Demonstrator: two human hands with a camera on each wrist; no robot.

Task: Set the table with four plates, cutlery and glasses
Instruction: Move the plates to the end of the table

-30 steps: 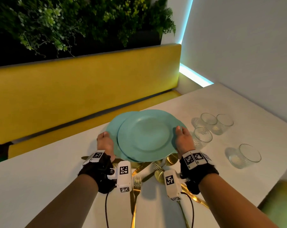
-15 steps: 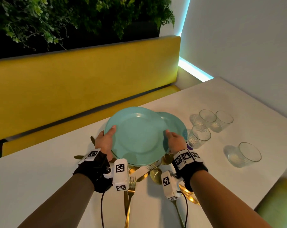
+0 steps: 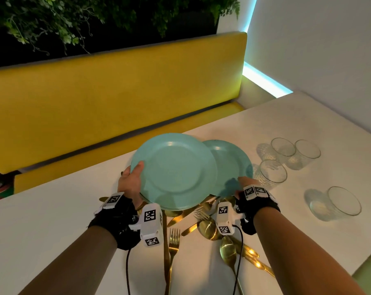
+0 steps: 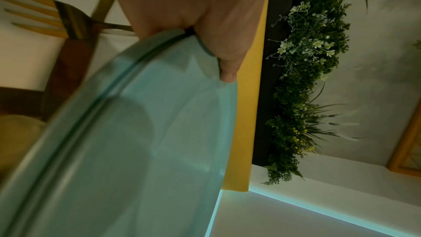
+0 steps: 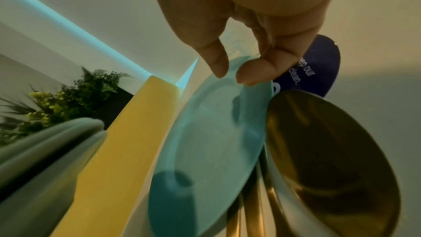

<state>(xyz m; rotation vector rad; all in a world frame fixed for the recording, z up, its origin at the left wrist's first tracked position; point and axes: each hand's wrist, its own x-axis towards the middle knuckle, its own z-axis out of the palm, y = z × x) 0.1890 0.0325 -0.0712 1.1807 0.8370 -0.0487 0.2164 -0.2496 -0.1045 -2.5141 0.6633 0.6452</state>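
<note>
The teal plate stack (image 3: 174, 171) has slid toward the left of the frame since the earlier picture, and one teal plate (image 3: 231, 165) now shows at centre right. The left hand (image 3: 130, 182) has its grip round the stack's rim. The right hand (image 3: 243, 185) pinches the single plate. Both sit above the gold cutlery (image 3: 203, 222) on the worktop (image 3: 42, 226). A tilted stack could slide and fall. The plate might bump the nearest glass (image 3: 272, 174).

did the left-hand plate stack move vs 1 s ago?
Yes. The plate stack in the left hand shifted left, away from the glasses, uncovering the plate the right hand pinches.
</note>
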